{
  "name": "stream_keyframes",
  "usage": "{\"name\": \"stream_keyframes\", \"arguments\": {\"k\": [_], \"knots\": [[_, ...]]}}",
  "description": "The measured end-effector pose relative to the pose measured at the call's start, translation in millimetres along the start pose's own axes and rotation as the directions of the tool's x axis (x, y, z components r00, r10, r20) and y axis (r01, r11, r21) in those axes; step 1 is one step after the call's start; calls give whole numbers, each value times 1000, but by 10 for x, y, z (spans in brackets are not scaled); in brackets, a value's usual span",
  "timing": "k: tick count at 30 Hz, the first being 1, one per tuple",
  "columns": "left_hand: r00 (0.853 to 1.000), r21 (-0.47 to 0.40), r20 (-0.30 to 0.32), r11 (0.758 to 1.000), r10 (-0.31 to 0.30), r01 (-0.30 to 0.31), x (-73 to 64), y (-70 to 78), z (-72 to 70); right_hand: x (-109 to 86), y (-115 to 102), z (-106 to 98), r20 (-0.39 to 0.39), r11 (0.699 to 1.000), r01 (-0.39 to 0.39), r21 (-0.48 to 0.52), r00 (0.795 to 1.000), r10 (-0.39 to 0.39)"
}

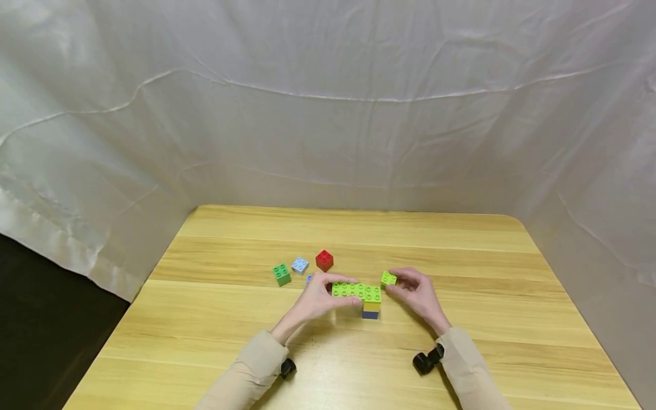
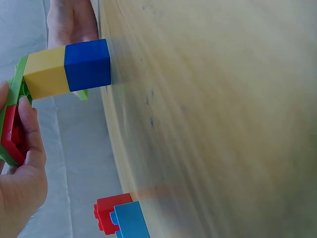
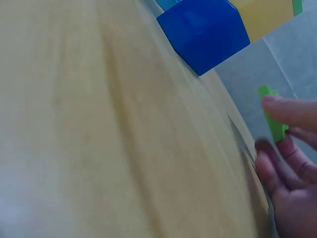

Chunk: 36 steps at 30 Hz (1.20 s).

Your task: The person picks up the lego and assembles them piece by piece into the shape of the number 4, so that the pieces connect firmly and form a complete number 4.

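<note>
My left hand (image 1: 316,297) grips a built piece by the sides of its long lime-green toy brick (image 1: 348,290). A red brick (image 2: 10,134) sits beneath that lime part, close to the fingers. At the piece's right end, a yellow brick (image 2: 47,73) and a dark blue brick (image 2: 87,65) stack downward under lime studs (image 1: 372,294). Just right of this end, my right hand (image 1: 417,293) pinches a small, thin lime-green brick (image 1: 388,278) between thumb and fingers. It is apart from the built piece in the right wrist view.
Beyond my left hand lie a green brick (image 1: 281,274), a light blue brick (image 1: 300,265) and a red brick (image 1: 324,260) on the wooden table (image 1: 205,319). Another blue brick (image 1: 308,278) is partly hidden by that hand. A pale curtain (image 1: 328,142) hangs behind the table.
</note>
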<state>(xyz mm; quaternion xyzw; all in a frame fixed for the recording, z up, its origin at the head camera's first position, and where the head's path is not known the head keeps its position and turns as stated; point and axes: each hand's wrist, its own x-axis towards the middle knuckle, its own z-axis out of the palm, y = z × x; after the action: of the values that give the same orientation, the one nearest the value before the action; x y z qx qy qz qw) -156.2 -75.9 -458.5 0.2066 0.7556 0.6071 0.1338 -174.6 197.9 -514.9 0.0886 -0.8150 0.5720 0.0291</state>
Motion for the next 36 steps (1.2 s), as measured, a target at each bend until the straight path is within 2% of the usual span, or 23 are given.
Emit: {"name": "stream_keyframes", "arguments": {"k": [3, 6, 10, 15, 19, 22, 25, 28, 33, 36], "knots": [[1000, 3, -4, 1000, 4, -4, 2, -13, 6, -28, -22, 1, -10, 992, -25, 122, 1000, 26], [1000, 1, -11, 1000, 7, -7, 7, -21, 7, -53, -75, 9, -4, 972, -41, 231, 999, 43], [1000, 5, -23, 1000, 0, 0, 15, -18, 3, -91, -160, 37, 6, 946, -38, 321, 999, 38], [999, 19, -37, 1000, 4, -3, 34, -26, 2, -133, -243, 91, -20, 920, 10, 391, 1000, -2], [999, 31, -45, 1000, 5, -4, 48, -33, 0, -153, -301, 136, -36, 875, 74, 478, 997, -65], [999, 38, -51, 999, 3, -1, 59, -39, -2, -159, -338, 162, -13, 838, 117, 533, 991, -130], [998, 45, -56, 999, 6, -3, 70, -50, -5, -161, -359, 183, 26, 814, 135, 564, 983, -181], [998, 54, -60, 999, 10, -7, 77, -55, -6, -161, -363, 205, 49, 805, 145, 576, 976, -211], [998, 58, -66, 998, 9, -5, 81, -53, -5, -161, -360, 246, 58, 802, 184, 568, 963, -262], [998, 51, -66, 999, 4, -1, 80, -46, -3, -164, -366, 270, 64, 808, 182, 560, 963, -261]]}}
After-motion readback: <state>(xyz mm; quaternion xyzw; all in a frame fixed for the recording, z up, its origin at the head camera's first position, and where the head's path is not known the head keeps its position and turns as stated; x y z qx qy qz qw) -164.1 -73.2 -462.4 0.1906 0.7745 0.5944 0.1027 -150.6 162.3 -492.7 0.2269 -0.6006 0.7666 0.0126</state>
